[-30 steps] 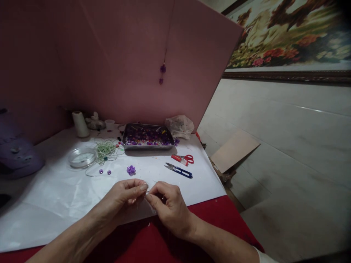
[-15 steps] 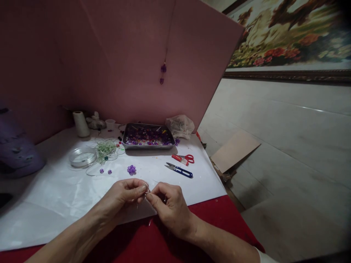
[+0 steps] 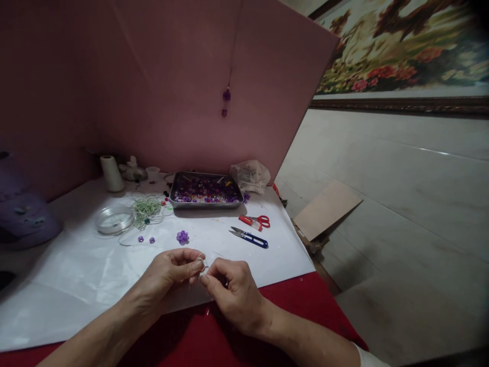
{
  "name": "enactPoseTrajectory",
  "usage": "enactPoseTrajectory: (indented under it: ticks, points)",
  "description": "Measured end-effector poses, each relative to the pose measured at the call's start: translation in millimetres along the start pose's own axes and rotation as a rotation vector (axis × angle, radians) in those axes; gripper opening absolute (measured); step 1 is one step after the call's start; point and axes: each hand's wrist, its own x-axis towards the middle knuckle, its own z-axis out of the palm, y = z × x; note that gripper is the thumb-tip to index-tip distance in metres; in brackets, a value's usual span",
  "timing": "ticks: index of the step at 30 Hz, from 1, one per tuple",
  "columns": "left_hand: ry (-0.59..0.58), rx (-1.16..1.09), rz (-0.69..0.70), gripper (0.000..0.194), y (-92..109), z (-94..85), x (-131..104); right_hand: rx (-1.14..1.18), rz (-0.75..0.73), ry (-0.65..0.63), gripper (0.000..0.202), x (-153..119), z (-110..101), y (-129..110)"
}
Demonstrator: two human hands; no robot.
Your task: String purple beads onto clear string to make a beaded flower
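Observation:
Thumb and fingers of my left hand (image 3: 176, 269) pinch a thin pale thread (image 3: 202, 257), which forms a small loop at the fingertips. My right hand (image 3: 233, 290) is closed on the same thread just to the right, its thumb and index finger pressed together close to the left fingertips. Both hands are above the front edge of the white sheet. Beyond them lie a purple bead flower (image 3: 182, 237) and two small purple beads (image 3: 152, 240). Dark blue thread snips (image 3: 249, 237) rest beyond my right hand, below red-handled scissors (image 3: 263, 221) and a red tube (image 3: 250, 223).
A metal tray (image 3: 206, 206) of mixed beads stands at the back, beside a plastic bag (image 3: 250, 176). Further left are green thread (image 3: 147, 206), a clear round dish (image 3: 114, 220), a white spool (image 3: 112, 174) and a purple container (image 3: 26, 214). Bead flowers (image 3: 226, 95) hang on the pink board.
My right hand has shifted slightly left and its fingers have turned a little at the thread. The left hand keeps its pinch; the whole view has moved very slightly.

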Motion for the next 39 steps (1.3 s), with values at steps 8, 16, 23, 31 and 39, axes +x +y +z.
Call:
enactPoseTrajectory:
  ticks: [8, 16, 23, 31, 39]
  points:
    - [-0.015, -0.045, -0.014, 0.02, 1, -2.2, 0, 0.098, 0.001, -0.166, 0.02, -4, -6, -2]
    - [-0.033, -0.019, 0.005, 0.02, 0, -1.2, -1, 0.287, 0.055, -0.02, 0.016, 8, -11, 6]
    - [-0.015, 0.059, 0.029, 0.022, 2, 0.0, -1, 0.493, 0.202, -0.085, 0.025, 17, -12, 20]
    - [-0.009, 0.076, 0.041, 0.021, 3, 1.7, -3, 0.549, 0.21, 0.008, 0.03, 18, -20, 19]
    - [-0.038, 0.044, -0.003, 0.021, 6, 1.4, -5, 0.453, 0.152, 0.064, 0.025, 18, -18, 20]
